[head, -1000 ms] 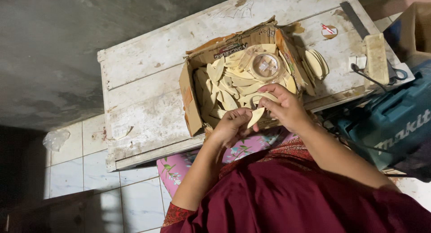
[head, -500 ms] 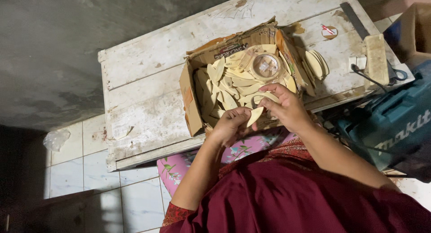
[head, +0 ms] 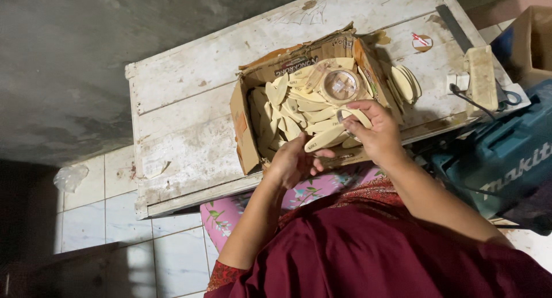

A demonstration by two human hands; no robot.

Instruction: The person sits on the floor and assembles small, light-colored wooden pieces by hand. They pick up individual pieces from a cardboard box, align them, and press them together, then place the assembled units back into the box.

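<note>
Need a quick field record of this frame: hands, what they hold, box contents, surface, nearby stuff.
left hand: left hand, at the box's near edge, fingers on one oval wooden piece
right hand: right hand, gripping the other end of the same piece
box: open cardboard box, torn flaps
contents: pile of flat oval wooden pieces, roll of clear tape on top
surface: worn white wooden table
beside box: small stack of ovals on its right
right of the table: teal tool case
</note>
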